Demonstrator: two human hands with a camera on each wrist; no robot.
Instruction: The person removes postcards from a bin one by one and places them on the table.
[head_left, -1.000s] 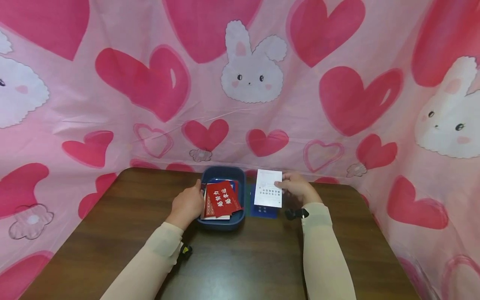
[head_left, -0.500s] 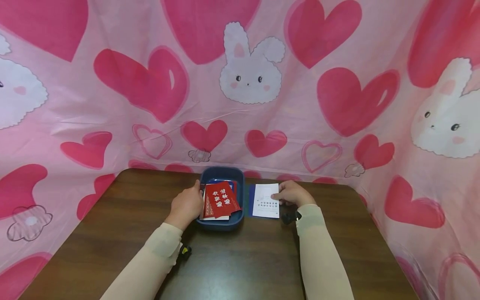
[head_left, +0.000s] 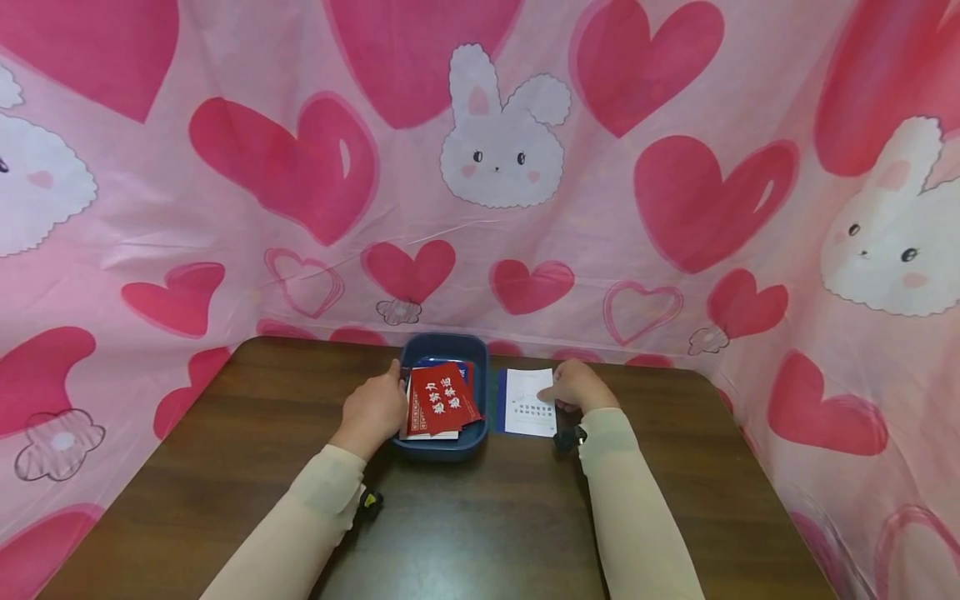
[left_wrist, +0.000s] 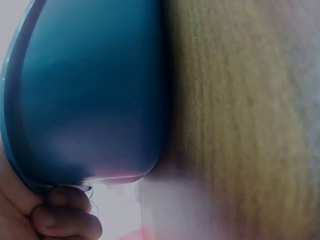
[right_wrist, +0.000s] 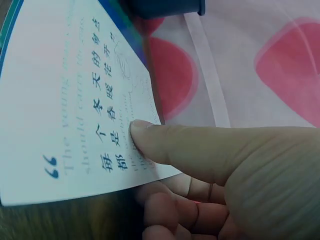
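Pinched at its right edge, the white card [head_left: 529, 403] is held by the right hand [head_left: 581, 387], thumb [right_wrist: 150, 141] on top and curled fingers just below the edge. Left hand [head_left: 375, 410] fingers are bent around the left rim of the bin [head_left: 441, 452], as the left wrist view shows up close.

The white card is over a blue card [head_left: 502, 410], just right of the bin, with the blue showing along its left side; whether the two touch all over cannot be told. Dark blue characters run across the white card, with pale English lettering and a large quotation mark beside them in the right wrist view.

Inside the bin, red cards [head_left: 441, 398] with white characters lie overlapping on top, slightly askew; a white edge [head_left: 448, 435] sticks out below them and some blue shows behind.

Bin and cards are near the far edge of a brown wooden table [head_left: 465, 533]. Behind it hangs a pink cloth [head_left: 480, 229] printed with hearts and white rabbits. Both sleeves are cream, and a small black device [head_left: 370, 502] sits at the left wrist, another [head_left: 567, 440] at the right.
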